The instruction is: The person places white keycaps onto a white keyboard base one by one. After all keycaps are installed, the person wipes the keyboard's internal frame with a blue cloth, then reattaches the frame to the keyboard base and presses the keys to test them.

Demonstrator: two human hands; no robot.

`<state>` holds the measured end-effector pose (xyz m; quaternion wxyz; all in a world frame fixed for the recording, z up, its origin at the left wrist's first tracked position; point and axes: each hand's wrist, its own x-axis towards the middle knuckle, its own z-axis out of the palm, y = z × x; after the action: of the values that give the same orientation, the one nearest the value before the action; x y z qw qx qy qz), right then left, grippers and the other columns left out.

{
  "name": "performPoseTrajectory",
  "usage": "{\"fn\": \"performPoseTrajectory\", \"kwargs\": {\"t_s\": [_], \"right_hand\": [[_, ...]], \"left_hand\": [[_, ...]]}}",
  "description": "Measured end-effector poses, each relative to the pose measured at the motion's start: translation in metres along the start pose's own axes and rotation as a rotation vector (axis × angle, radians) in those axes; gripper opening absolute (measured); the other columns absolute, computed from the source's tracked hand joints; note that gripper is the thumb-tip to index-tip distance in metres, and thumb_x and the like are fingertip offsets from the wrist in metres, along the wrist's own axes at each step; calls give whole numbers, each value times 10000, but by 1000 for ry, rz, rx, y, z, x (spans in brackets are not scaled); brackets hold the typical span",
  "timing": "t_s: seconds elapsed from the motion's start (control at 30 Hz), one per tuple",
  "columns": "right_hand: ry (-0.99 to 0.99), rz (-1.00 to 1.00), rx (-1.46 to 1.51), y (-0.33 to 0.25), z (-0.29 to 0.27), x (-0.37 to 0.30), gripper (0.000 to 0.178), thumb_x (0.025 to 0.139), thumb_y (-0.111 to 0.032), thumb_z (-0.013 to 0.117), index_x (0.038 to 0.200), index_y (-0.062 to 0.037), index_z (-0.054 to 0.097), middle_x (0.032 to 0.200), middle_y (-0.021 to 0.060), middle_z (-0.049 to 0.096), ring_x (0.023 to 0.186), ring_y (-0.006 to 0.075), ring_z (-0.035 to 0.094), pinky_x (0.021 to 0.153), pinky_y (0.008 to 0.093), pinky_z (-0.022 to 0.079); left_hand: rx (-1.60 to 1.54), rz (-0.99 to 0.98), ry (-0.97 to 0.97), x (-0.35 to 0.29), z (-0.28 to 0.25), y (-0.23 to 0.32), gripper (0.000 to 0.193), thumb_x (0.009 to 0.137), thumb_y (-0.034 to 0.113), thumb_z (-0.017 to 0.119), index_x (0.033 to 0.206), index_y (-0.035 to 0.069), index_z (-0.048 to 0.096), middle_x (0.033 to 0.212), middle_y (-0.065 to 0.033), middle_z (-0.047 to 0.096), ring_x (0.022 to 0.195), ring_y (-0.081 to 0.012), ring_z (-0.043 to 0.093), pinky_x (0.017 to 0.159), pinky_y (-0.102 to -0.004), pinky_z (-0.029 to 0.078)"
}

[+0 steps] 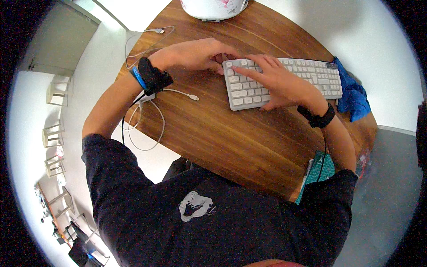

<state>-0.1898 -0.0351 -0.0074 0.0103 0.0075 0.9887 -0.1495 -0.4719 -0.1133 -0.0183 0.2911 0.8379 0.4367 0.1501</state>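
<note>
A white and grey keyboard (249,91) lies across the far part of the wooden table, its left end toward my left hand. My right hand (282,82) spans the keyboard from above, its thumb at the near edge and its fingers reaching toward the far edge. The index finger stretches over the keys near the far left corner. At that same corner, my left hand (212,54) has its fingers bent together against the keyboard's edge. What those fingers hold, if anything, is hidden. Both wrists wear black bands.
White cables (180,92) with plugs lie on the table's left side, one loop hanging over the edge. A white flowered container (214,10) stands at the far edge. Blue cloth (353,100) is beyond the keyboard's right end; a green cutting mat (318,171) lies near my right elbow.
</note>
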Motion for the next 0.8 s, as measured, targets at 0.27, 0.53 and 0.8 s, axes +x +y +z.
{"fn": "performPoseTrajectory", "kwargs": {"t_s": [0.27,0.53,0.8], "right_hand": [[13,-14,40,6,1,0,1343,437,-155,977,1604,-304,330,1569,214,390,1413,459,408,1187,557,341],[-5,-11,52,10,2,-2,1324,450,-191,982,1602,-311,341,1592,217,373,1435,451,392,1195,560,330],[-3,-3,-47,6,7,-8,1279,499,-265,980,1606,-259,339,1642,213,295,1487,440,324,1232,549,283]], "left_hand": [[-111,24,-87,11,-3,-12,495,874,21,746,1349,0,608,1138,-180,742,1039,-266,729,924,-395,578],[-213,-49,-219,22,-6,-23,555,855,71,776,1379,31,598,1254,-152,706,1160,-270,680,1009,-405,547],[-123,-185,-413,48,-12,-6,631,902,449,774,1318,-6,642,1213,-178,721,1135,-269,673,971,-389,540]]}}
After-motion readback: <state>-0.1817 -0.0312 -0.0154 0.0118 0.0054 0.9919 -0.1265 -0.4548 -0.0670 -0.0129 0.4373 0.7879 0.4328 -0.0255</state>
